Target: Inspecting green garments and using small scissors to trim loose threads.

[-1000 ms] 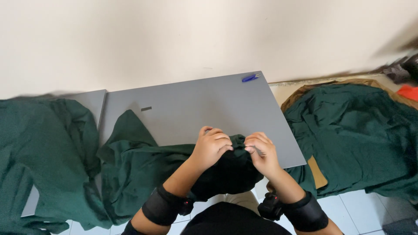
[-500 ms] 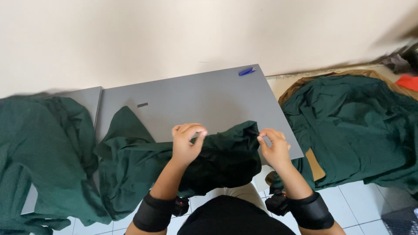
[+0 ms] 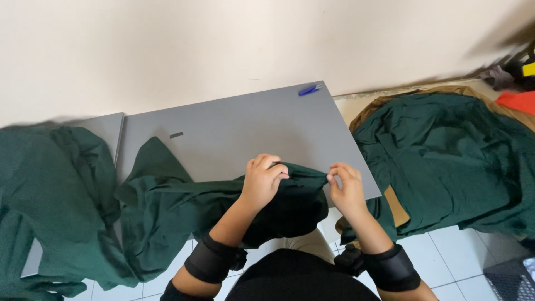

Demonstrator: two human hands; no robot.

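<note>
A dark green garment (image 3: 167,206) lies over the front edge of a grey table (image 3: 234,134) and hangs down toward my lap. My left hand (image 3: 262,181) pinches a fold of its upper edge. My right hand (image 3: 346,189) pinches the same edge a little to the right, near the table's front right corner. The cloth is stretched between the two hands. Both wrists wear black bands.
A heap of green cloth (image 3: 50,195) covers the left end of the table. Another green pile (image 3: 446,161) lies on brown cardboard on the floor at right. A small blue tool (image 3: 307,89) rests at the table's far edge. A small dark label (image 3: 176,135) sits mid-table. Behind the table stands a cream wall.
My hands were close together bunching the cloth, then spread wide apart half a second ago. Now they have come somewhat closer again, holding the edge taut.
</note>
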